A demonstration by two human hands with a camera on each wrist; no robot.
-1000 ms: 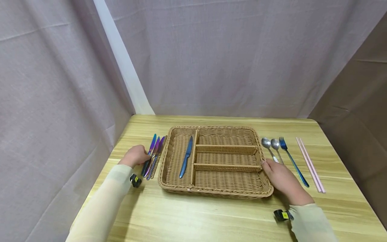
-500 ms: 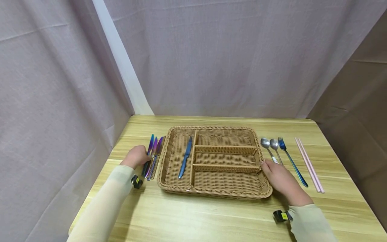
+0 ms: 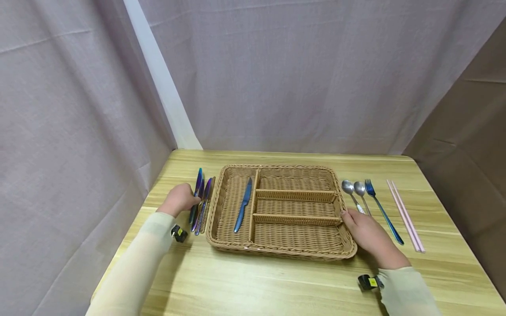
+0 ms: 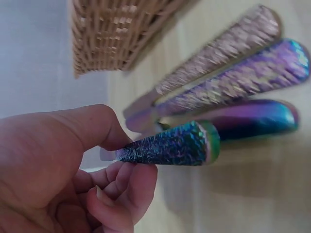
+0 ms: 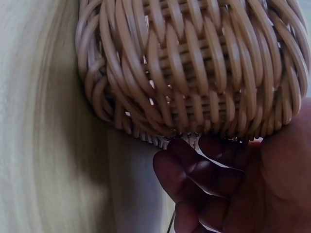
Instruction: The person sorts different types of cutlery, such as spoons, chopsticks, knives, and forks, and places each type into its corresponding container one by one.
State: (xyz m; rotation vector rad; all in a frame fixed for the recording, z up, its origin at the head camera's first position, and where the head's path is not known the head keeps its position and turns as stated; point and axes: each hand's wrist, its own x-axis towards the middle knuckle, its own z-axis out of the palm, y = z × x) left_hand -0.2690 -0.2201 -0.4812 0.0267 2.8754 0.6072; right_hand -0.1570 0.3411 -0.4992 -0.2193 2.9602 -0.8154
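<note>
- Knife (image 4: 167, 145) up in the left hand (image 3: 179, 199): the left wrist view shows thumb and curled fingers pinching its iridescent, textured handle, the butt end lifted clear of the wood.
- Three more rainbow knives (image 4: 228, 87) lie side by side on the table (image 3: 253, 281) just under and beyond it, parallel, handles toward the camera.
- From the head view, that whole cluster sits just left of the basket (image 3: 282, 252), running along its left wall without quite touching it.
- Basket is wicker, rectangular, divided: one long compartment on the left, three crosswise ones stacked on the right.
- A blue knife (image 3: 243, 205) lies in the long left compartment, slightly slanted, tip toward the far side.
- Right hand (image 3: 369, 237) rests against the basket's right wall, near the front corner; the right wrist view shows fingers loosely bent and touching the weave at its lower edge, not wrapped round it.
- Beyond that hand, on the table to the right of the basket: two silver spoons (image 3: 353, 191) side by side, then a blue fork (image 3: 381, 208), then a pair of pink chopsticks (image 3: 405, 215) furthest right, all laid roughly parallel.
- Hands are well apart, one on each side of the basket.
- Grey cloth (image 3: 276, 74) hangs behind and to both sides.
</note>
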